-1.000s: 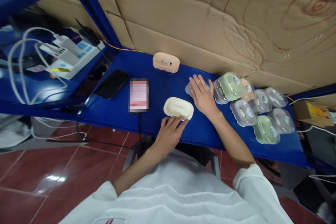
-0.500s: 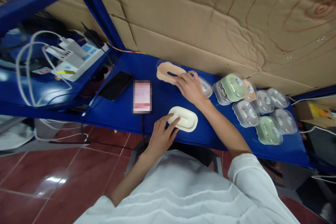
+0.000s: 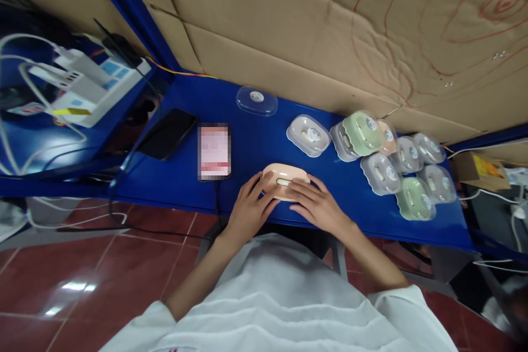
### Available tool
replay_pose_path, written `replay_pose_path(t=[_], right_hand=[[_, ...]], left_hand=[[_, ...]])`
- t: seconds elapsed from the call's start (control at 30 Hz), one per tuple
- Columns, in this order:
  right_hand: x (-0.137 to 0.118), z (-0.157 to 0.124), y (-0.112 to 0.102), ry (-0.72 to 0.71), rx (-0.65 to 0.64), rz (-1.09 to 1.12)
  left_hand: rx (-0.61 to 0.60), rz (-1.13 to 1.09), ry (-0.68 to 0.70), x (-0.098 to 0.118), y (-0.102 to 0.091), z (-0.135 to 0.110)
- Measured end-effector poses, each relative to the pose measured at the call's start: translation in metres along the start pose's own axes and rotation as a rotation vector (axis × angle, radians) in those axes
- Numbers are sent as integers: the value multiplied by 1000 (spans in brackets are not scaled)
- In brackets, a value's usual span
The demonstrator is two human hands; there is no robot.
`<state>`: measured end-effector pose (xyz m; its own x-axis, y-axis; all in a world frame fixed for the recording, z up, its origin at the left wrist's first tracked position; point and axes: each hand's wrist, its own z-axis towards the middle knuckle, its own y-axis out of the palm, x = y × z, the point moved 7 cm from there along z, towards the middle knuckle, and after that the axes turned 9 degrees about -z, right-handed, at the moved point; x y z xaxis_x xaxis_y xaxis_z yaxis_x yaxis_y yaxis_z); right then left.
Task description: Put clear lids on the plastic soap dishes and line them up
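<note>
A peach oval soap box (image 3: 285, 180) sits on the blue shelf (image 3: 256, 143) near its front edge. My left hand (image 3: 248, 212) presses against its left end with fingers curled round it. My right hand (image 3: 318, 207) lies over its right side, fingers on top. The cream tray seen earlier is hidden under the peach box. A clear oval lid (image 3: 256, 100) lies alone at the back by the cardboard wall. One clear-lidded box (image 3: 308, 135) stands just behind the peach one.
Several lidded boxes, green and grey (image 3: 396, 168), crowd the right of the shelf. A phone with a lit screen (image 3: 213, 151) and a dark phone (image 3: 167, 133) lie left. A power strip with cables (image 3: 88, 85) is on the lower left shelf. Red tile floor below.
My right hand took the peach box out of its clear lid at the back and brought it forward onto the cream tray; the lid stays behind. My left hand stayed at the tray.
</note>
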<state>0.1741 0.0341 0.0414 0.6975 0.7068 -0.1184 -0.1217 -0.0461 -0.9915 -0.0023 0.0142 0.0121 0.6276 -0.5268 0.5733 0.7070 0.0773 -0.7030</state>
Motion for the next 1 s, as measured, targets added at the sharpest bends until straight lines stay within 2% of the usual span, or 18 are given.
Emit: replay_pose_path(t=[0.1,0.2,0.3,0.33,0.4,0.47,0.53,0.63,0.7,0.8,0.9,1.0], right_hand=[[22,60,-25,-5,21,-7],[54,153,-34,78,106,-54],[72,232,-17,192,86,-106],[73,246,-9,226,64,-119],[68,254,2,277,35,-141],[57,236,4,313,30,-136],[45,201,0,327,30,-68],[33,132,-19,281,91,152],[29,84,-31,221,152,273],[24,23,-31,169,167,290],[8,-11,-14,69,128,228],[-5,-19,3,-1,133,90]], left_hand=[[22,-21,2,4,-3,0],[38,-62,-18,5,-4,0],[74,-63,-24,5,-7,-2],[87,-65,-20,5,-8,-3],[100,-90,-9,5,-10,-4],[89,-128,5,5,-11,-4],[62,-151,25,6,-12,-3],[27,-150,19,5,-10,-4],[48,-189,-30,1,-11,-5],[112,-306,-96,-7,-13,-7],[117,-363,-113,-12,-13,-5],[30,-335,-124,-15,-8,-1]])
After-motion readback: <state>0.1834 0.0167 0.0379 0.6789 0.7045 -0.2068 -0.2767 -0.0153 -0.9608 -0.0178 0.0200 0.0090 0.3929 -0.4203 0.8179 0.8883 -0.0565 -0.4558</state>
